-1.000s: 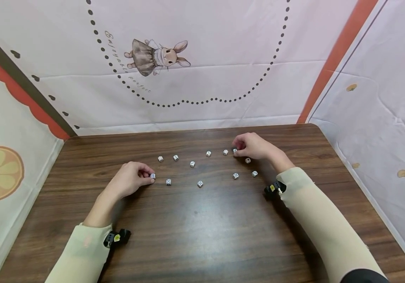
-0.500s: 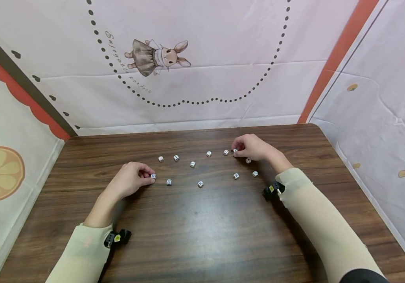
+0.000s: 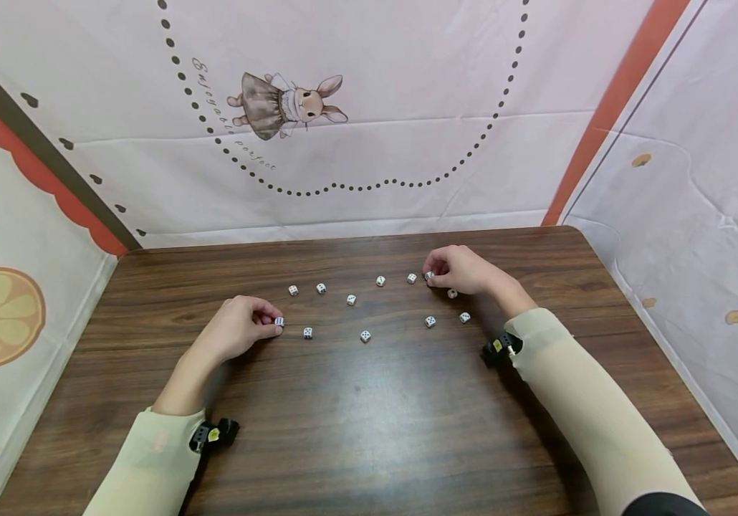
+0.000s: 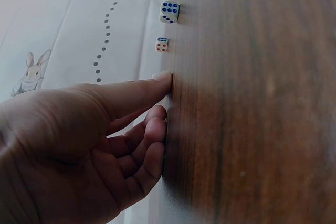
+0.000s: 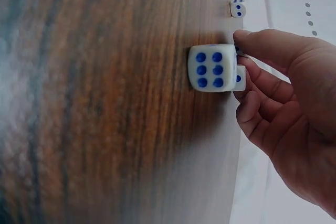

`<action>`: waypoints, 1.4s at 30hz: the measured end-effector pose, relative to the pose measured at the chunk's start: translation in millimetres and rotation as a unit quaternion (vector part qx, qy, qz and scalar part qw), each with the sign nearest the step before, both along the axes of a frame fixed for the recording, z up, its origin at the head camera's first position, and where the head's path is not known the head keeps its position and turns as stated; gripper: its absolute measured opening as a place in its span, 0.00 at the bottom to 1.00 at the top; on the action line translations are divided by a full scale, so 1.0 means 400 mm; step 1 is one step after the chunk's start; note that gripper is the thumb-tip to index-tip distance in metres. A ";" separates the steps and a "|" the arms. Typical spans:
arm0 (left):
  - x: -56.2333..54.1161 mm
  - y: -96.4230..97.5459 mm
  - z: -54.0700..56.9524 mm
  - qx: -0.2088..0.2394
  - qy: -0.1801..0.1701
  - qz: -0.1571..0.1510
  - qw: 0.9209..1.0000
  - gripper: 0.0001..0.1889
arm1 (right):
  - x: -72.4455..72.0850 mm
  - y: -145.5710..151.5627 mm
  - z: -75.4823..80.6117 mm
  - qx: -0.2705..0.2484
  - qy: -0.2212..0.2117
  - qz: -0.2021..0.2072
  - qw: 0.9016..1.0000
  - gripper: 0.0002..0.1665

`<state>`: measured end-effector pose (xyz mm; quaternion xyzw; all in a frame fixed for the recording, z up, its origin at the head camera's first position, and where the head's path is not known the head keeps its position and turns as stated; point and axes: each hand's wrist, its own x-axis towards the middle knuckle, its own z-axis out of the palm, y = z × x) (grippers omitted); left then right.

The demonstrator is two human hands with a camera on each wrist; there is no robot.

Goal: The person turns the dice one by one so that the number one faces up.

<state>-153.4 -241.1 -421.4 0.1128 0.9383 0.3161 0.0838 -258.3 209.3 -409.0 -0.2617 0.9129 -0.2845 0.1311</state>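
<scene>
In the head view my left hand (image 3: 236, 326) pinches a white die (image 3: 279, 322) between thumb and fingers at the left end of the scattered dice. That die is hidden in the left wrist view, where the thumb and curled fingers (image 4: 152, 140) meet the table. Toward the back right, my right hand (image 3: 462, 270) holds another white die (image 3: 429, 275) by its fingertips, on the tabletop. A die (image 3: 452, 293) lies just under the right hand. Seen from the right wrist, a large die (image 5: 212, 68) showing six blue pips stands in front of the fingers, partly covering another die (image 5: 240, 78).
Several more white dice, such as one die (image 3: 365, 336) front centre and one die (image 3: 351, 300) mid-table, lie spread between the hands on the brown wooden table (image 3: 356, 423). Printed cloth (image 3: 408, 86) hangs behind the table and along both sides.
</scene>
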 end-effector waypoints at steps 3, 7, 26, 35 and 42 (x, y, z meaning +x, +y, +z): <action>0.001 0.000 0.001 0.000 -0.001 0.000 1.000 0.05 | 0.000 0.001 0.000 -0.006 0.000 0.001 1.000 0.04; 0.001 0.000 0.001 0.001 -0.002 0.000 1.000 0.05 | -0.001 0.003 0.004 -0.012 -0.003 -0.001 1.000 0.05; -0.001 0.000 0.000 0.000 0.001 0.000 1.000 0.05 | -0.005 0.018 -0.002 -0.015 -0.003 -0.001 1.000 0.02; -0.003 0.000 0.004 -0.002 0.004 -0.001 1.000 0.05 | -0.009 0.018 0.000 -0.012 -0.011 -0.003 1.000 0.04; -0.003 0.000 0.005 -0.003 0.002 0.000 1.000 0.05 | -0.010 0.015 0.002 -0.010 -0.006 -0.003 1.000 0.08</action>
